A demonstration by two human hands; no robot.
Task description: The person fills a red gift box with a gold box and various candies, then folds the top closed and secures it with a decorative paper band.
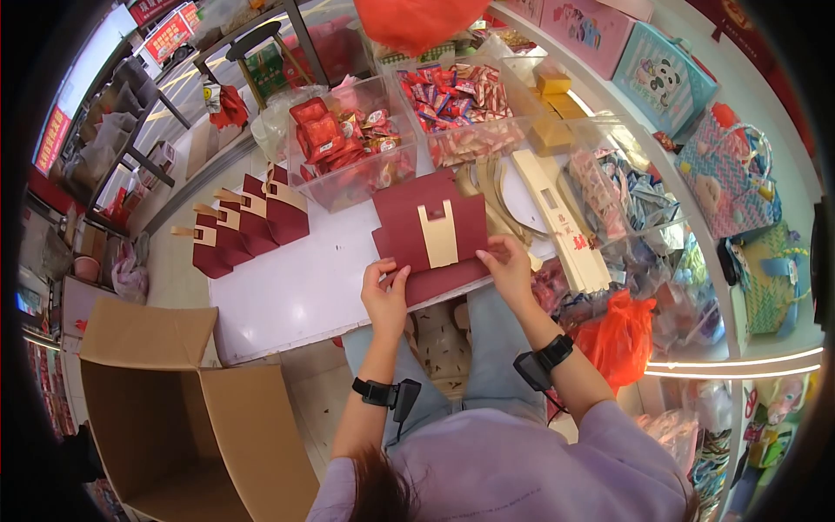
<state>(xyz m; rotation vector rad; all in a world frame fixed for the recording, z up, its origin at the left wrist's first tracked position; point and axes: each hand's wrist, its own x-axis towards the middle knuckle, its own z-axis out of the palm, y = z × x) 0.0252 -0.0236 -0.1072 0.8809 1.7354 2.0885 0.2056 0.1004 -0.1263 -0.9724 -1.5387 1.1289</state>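
Note:
A flat maroon gift box [396, 224] with a gold paper band [438, 239] down its middle lies tilted over the white table [300, 309], in front of my body. At its lower left edge, my left hand [384, 291] pinches it between thumb and fingers. My right hand [507, 268] grips its lower right corner the same way. Beneath it another maroon piece [444, 284] shows along the table edge. Several folded maroon boxes [285, 209] with gold bands stand in a row to the left. A stack of printed gold strips [564, 233] lies right of my hands.
Clear bins of red packets [320, 139] and wrapped sweets [461, 104] stand at the back. Another bin [626, 187] is on the right, above a red plastic bag [619, 335]. An open cardboard box [248, 435] sits at lower left. Shelves with gift bags [665, 83] line the right.

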